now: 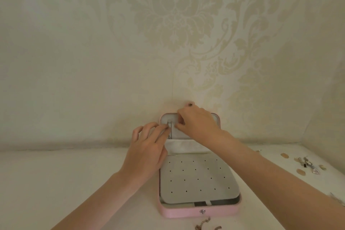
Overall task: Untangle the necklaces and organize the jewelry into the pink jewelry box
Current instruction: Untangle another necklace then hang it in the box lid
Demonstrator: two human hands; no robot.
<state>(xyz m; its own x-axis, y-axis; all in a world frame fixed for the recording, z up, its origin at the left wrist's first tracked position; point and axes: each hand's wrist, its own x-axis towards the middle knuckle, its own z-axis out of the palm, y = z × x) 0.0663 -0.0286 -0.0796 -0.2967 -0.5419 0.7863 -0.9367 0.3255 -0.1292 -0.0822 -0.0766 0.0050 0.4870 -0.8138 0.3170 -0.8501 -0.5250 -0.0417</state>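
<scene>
Head view: hanging a necklace (169,130) inside the raised lid (169,117) of the pink jewelry box (197,212), judged to be the step in hand. Thin chain dangling down the lid's pale lining, top end pinched between fingertips of the left hand (147,153); right hand (197,124) just beside it with fingers curled at the same spot, seemingly pinching the chain or a hook there, though too small to tell which. Box lying open on the white table (65,183), against the patterned wall (168,33), lid upright, fabric pouch (183,147) across the lid's lower part, perforated grey panel (197,179) covering the base. Next move likely: seating the chain on its hook, then tucking the loose end into the pouch, calling for a fine, steady pinch. Plenty left: a brownish chain (202,225) on the table just in front of the box, a small heap of mixed jewelry (306,164) well off to the right. Right forearm crossing over the box's right side, hiding that part of lid and pouch.
</scene>
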